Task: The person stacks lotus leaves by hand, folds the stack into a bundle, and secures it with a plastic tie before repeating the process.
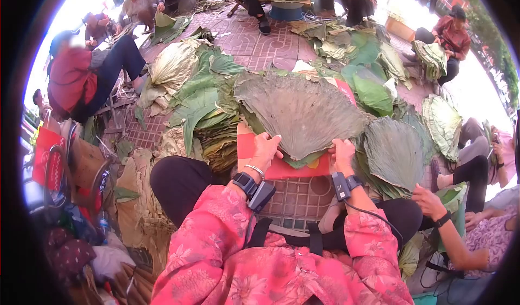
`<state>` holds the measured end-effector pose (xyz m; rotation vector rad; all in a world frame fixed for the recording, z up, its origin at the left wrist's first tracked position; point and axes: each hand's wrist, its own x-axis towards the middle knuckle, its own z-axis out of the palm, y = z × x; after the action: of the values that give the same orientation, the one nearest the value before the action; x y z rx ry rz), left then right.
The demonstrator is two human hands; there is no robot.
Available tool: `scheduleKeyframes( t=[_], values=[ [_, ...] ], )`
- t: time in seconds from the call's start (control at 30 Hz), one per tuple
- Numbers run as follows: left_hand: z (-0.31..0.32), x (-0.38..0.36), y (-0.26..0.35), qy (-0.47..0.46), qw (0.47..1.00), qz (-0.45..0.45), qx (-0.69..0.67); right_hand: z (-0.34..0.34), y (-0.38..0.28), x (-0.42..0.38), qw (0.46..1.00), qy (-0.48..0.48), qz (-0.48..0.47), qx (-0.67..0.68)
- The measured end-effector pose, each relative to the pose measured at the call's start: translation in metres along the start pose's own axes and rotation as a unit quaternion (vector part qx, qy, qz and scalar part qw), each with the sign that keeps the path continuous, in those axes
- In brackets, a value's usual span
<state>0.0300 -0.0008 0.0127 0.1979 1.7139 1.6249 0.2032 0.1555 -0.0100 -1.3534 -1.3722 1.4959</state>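
A large grey-brown dried lotus leaf [303,110], folded into a fan, spreads out in front of me above a red and orange sheet [248,152]. At its lower left edge my left hand [264,153] is closed on the leaf, thumb toward the middle. My right hand [342,154] pinches the lower right edge. Green leaf shows under the fan's pointed end between my hands. Close by on the right lies a pile of folded leaves [394,151]. The fingertips beneath the leaf are partly hidden.
Stacked leaves [214,137] and loose green leaves [203,91] lie to the left. More leaf heaps [374,91] lie ahead. A person's hand [430,201] reaches in from the right. Several people sit around. A red bag [47,159] stands at the left.
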Motion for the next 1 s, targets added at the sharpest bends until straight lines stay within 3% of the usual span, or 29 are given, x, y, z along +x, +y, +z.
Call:
scheduleKeyframes(
  t=[0.23, 0.33, 0.43, 0.47, 0.53, 0.63, 0.67, 0.7, 0.77, 0.87, 1.0],
  values=[
    [-0.017, -0.007, -0.008, -0.046, 0.994, -0.056, 0.082, -0.005, -0.005, -0.001, 0.995, -0.041, 0.029, -0.089],
    [-0.025, -0.023, 0.017, -0.156, 0.955, -0.168, 0.188, -0.011, -0.004, 0.004, 0.991, -0.052, 0.013, -0.125],
    [-0.024, -0.037, 0.030, -0.192, 0.925, -0.098, 0.312, -0.019, -0.016, 0.010, 0.974, -0.003, -0.012, -0.228],
    [-0.024, -0.029, 0.024, -0.145, 0.947, 0.019, 0.285, -0.027, 0.001, 0.032, 0.926, 0.046, -0.109, -0.359],
    [-0.017, -0.005, 0.011, -0.043, 0.942, 0.252, 0.219, -0.024, -0.056, -0.008, 0.878, 0.070, -0.099, -0.463],
    [0.003, -0.002, 0.032, 0.007, 0.857, 0.383, 0.344, -0.011, -0.074, -0.020, 0.878, 0.022, -0.188, -0.439],
    [0.009, 0.002, 0.033, 0.009, 0.825, 0.429, 0.367, -0.003, -0.066, -0.017, 0.848, 0.010, -0.303, -0.434],
    [0.013, 0.007, 0.030, 0.023, 0.791, 0.430, 0.434, 0.007, -0.053, -0.013, 0.806, 0.002, -0.410, -0.427],
    [0.026, 0.016, 0.012, 0.033, 0.710, 0.428, 0.558, 0.030, -0.039, -0.017, 0.756, -0.030, -0.450, -0.475],
    [0.013, 0.033, -0.014, -0.043, 0.685, 0.334, 0.646, 0.038, -0.010, -0.015, 0.725, -0.099, -0.416, -0.540],
    [0.012, 0.029, -0.014, -0.035, 0.684, 0.333, 0.648, 0.038, 0.015, -0.012, 0.722, -0.126, -0.393, -0.556]
  ],
)
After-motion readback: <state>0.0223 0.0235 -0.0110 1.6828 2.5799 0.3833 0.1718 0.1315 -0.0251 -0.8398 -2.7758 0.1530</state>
